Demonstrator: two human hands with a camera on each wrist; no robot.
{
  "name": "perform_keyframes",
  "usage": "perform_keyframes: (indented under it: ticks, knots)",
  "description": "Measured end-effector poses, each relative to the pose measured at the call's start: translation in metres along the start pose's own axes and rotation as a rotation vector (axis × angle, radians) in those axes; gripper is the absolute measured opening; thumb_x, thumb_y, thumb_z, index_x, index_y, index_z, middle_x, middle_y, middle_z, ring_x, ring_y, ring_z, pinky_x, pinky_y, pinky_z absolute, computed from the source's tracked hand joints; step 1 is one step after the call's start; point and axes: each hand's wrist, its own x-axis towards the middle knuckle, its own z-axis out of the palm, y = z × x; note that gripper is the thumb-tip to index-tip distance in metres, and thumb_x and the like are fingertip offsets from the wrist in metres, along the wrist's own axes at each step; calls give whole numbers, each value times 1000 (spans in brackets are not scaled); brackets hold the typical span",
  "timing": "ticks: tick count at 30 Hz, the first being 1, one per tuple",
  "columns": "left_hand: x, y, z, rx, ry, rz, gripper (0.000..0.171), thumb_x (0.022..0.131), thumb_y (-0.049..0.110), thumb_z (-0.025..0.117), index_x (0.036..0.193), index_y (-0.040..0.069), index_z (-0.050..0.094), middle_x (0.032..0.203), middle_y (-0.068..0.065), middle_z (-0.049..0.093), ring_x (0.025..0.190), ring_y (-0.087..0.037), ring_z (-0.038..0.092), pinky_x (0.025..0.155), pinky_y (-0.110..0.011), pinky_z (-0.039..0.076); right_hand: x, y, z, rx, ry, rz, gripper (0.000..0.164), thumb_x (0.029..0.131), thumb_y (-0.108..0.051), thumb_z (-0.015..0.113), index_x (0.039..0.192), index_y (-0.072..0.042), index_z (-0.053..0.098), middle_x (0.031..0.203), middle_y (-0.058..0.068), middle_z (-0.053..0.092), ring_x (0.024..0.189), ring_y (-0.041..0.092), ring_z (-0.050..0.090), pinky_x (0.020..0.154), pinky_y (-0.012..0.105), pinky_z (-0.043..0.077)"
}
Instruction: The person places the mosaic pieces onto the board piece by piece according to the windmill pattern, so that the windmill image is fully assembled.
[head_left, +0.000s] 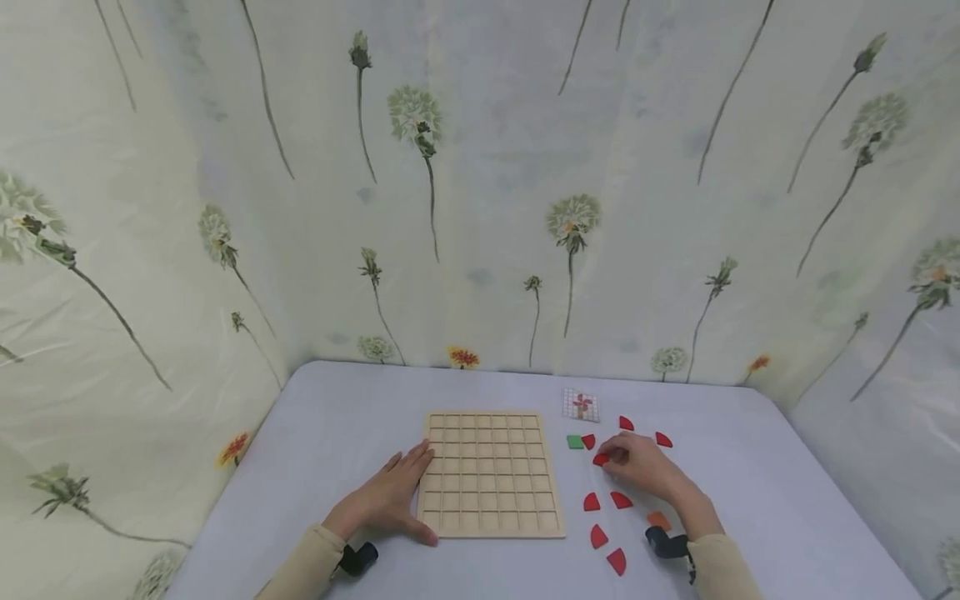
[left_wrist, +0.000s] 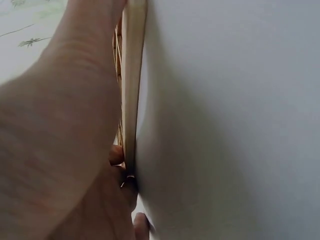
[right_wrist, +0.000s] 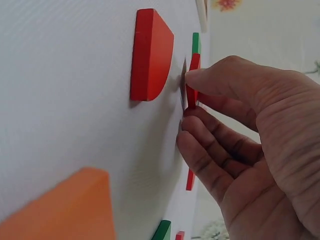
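The right hand (head_left: 641, 465) pinches a red quarter-round piece (head_left: 600, 459) between thumb and fingertips, at about 3 o'clock from the middle of the wooden grid board (head_left: 488, 477). In the right wrist view the piece shows nearly edge-on, its long axis running roughly from 12 to 6 o'clock. The fingertips cover part of it, so which way its square corner points cannot be told, nor whether it touches the white table (head_left: 337, 421).

The left hand (head_left: 390, 496) lies wide, thumb spread well away from the fingers: fingertips touch the board's edge near 10 o'clock, the thumb its corner at 7 o'clock. The board lies flat and looks nearly square, its side edges running roughly from 12 to 6, with no clear long axis.

From the pinched piece, a green square (head_left: 575, 442) lies near at 10 o'clock, touching or almost touching another red quarter (head_left: 588, 442) at 11. Beyond them, between 11 and 12, lies a patterned card (head_left: 581, 405). Two more red quarters lie at 1 and between 2 and 3 o'clock; an orange piece (head_left: 658, 521) sits between 4 and 5, by the right wrist. Four red quarters spread between 5 and 6.
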Motion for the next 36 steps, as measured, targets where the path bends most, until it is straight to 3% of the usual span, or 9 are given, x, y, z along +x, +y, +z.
perform_keyframes:
  ticks: [9, 13, 25, 30, 36]
  knots:
    - [5, -1, 3, -32, -7, 4, 138, 56, 80, 71, 154, 0, 14, 163, -15, 5, 151, -24, 8, 123, -47, 9, 14, -2, 3, 14, 13, -16, 26, 82, -18, 76, 107, -15, 71, 100, -1, 67, 89, 15, 57, 79, 33, 58]
    - [6, 0, 3, -47, -16, -1, 139, 56, 80, 71, 154, 1, 12, 163, -14, 3, 151, -24, 6, 123, -47, 8, 22, -8, 1, -1, 31, -78, 19, 83, -16, 73, 102, -16, 72, 95, -3, 66, 86, 14, 56, 76, 30, 56]
    - [10, 1, 6, -108, -12, 22, 138, 57, 76, 74, 154, 1, 11, 163, -15, 2, 151, -24, 4, 124, -45, 8, 47, -51, -5, 0, 40, -201, 19, 85, -17, 73, 104, -15, 72, 94, -2, 63, 84, 14, 56, 66, 23, 52]
    - [11, 2, 7, -115, -8, 19, 138, 57, 75, 75, 154, 1, 11, 163, -14, 2, 151, -23, 4, 124, -46, 8, 61, -71, 2, 4, 40, -274, 18, 86, -17, 73, 104, -15, 73, 95, -4, 64, 83, 11, 57, 67, 23, 51]
    - [9, 3, 6, -103, -19, 17, 138, 57, 75, 75, 154, 2, 10, 163, -13, 0, 151, -23, 3, 124, -46, 7, 76, -92, 16, 60, 33, -297, 18, 86, -18, 73, 103, -16, 74, 96, -4, 66, 83, 11, 57, 68, 25, 51]
